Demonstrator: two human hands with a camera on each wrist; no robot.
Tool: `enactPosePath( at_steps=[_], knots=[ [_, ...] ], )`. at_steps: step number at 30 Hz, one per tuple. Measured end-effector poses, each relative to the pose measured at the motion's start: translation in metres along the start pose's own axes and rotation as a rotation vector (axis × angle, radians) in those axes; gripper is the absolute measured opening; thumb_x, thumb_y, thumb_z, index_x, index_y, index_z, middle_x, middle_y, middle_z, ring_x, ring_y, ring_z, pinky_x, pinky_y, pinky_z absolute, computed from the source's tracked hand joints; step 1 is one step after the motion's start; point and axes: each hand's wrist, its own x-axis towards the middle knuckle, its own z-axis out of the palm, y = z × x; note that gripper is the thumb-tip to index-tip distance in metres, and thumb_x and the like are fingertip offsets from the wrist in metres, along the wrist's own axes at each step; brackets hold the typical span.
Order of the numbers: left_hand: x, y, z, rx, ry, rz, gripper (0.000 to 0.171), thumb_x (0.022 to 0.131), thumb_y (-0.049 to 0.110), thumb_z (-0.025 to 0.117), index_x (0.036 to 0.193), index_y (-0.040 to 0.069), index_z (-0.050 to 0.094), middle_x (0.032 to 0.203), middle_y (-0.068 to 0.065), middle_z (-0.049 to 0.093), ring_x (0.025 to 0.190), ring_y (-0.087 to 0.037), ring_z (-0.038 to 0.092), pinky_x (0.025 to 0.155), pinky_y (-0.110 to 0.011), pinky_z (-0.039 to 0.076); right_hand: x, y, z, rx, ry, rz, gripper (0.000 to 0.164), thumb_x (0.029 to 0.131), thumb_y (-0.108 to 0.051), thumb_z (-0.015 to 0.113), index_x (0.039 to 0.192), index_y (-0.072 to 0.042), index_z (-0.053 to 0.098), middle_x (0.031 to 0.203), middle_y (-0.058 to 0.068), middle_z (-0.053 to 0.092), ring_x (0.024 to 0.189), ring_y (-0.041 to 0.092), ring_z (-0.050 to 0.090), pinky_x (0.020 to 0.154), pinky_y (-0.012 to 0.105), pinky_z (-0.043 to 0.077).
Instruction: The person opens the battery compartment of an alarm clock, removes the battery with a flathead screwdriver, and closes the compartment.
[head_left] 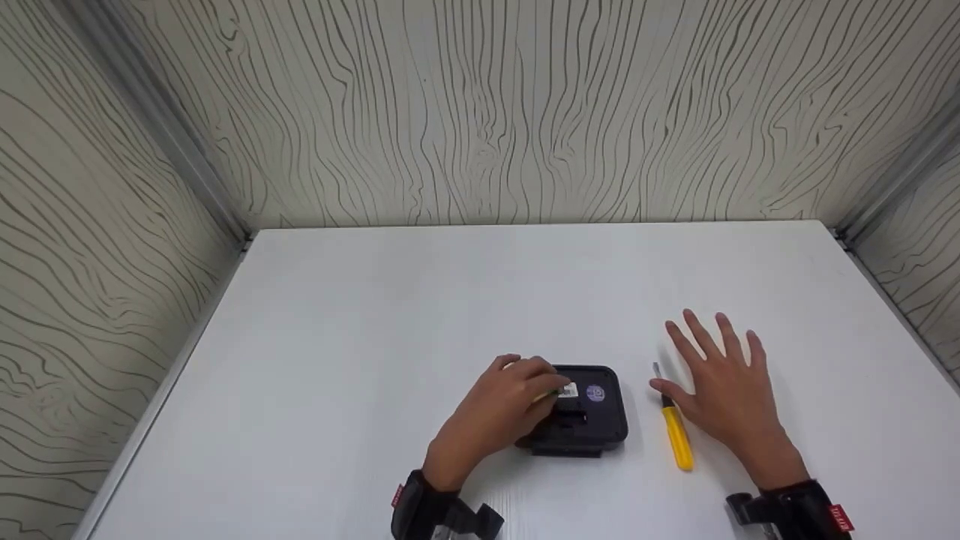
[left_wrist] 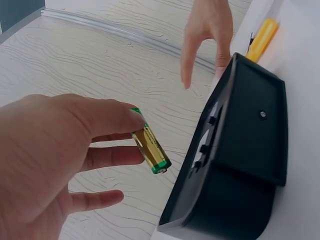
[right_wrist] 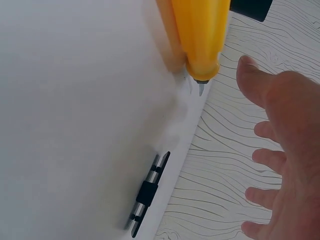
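Observation:
My left hand is over the left part of a black box-shaped device on the table. Between thumb and fingers it pinches a gold-and-green cylindrical battery, tilted with one end toward the device. The device's upper face bears a white label, a round sticker and a dark recess; the hand hides its left side. My right hand has its fingers spread and holds nothing. Beside its thumb lies a screwdriver with a yellow handle, its blade pointing away from me.
A slim black-and-silver piece lies on the white table in the right wrist view. Wood-grain-patterned walls stand at the back and sides, with metal posts at the corners.

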Motion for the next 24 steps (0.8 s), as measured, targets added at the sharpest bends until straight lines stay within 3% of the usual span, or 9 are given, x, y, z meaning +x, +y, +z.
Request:
enactPosePath(
  at_steps=[6, 15, 24],
  knots=[
    [-0.002, -0.005, -0.008, -0.074, 0.004, -0.041, 0.026, 0.092, 0.020, 0.067, 0.118, 0.022, 0.070, 0.111, 0.008, 0.067, 0.104, -0.006, 0.063, 0.103, -0.034, 0.047, 0.000, 0.000, -0.001, 0.006, 0.009, -0.008, 0.083, 0.076, -0.053, 0.073, 0.145, -0.016, 0.046, 0.154, 0.013, 0.039, 0.138, 0.044, 0.030, 0.107, 0.069, 0.022],
    [-0.009, -0.015, -0.020, -0.179, 0.004, -0.167, 0.028, 0.092, 0.016, 0.066, 0.119, 0.022, 0.070, 0.111, 0.006, 0.065, 0.106, -0.012, 0.063, 0.101, -0.035, 0.049, 0.003, -0.001, -0.008, 0.028, 0.002, 0.009, 0.085, 0.076, -0.052, 0.073, 0.147, -0.017, 0.042, 0.155, 0.013, 0.037, 0.138, 0.044, 0.029, 0.107, 0.070, 0.021],
    [-0.026, -0.037, -0.033, -0.236, 0.149, -0.159, 0.018, 0.091, 0.011, 0.067, 0.108, 0.015, 0.070, 0.105, 0.004, 0.067, 0.094, -0.009, 0.066, 0.091, -0.031, 0.051, 0.007, -0.007, -0.007, 0.032, 0.012, -0.005, 0.086, 0.075, -0.051, 0.074, 0.147, -0.016, 0.041, 0.155, 0.013, 0.037, 0.137, 0.044, 0.030, 0.107, 0.069, 0.021]
  ],
)
